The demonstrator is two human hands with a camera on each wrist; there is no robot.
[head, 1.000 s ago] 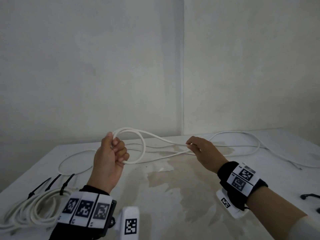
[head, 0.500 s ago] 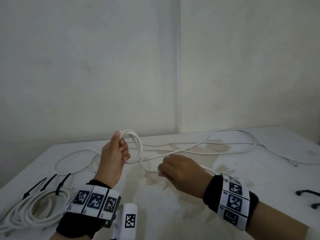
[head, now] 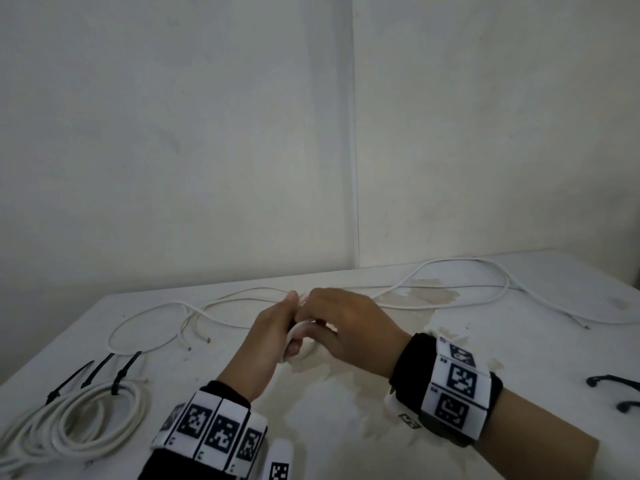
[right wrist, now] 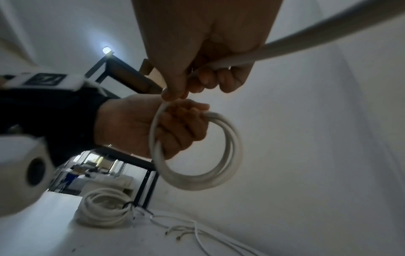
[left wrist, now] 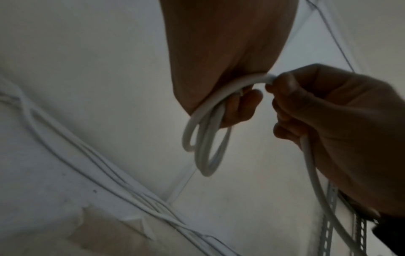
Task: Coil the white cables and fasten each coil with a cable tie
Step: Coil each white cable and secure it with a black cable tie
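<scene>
Your left hand (head: pixel 266 336) grips the small coil (right wrist: pixel 197 150) while your right hand (head: pixel 349 327), touching it, pinches the loose cable (left wrist: pixel 315 175). Lay each new loop flush against the others, matching their size, without loosening your left grip.

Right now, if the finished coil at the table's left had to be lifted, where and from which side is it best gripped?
Probably at its far rim, where the black cable ties bind the strands. The finished coil lies flat on the table with its centre open, so come from above, hook the fingers through the centre and close them round the tied part. There the loops should not splay.
</scene>
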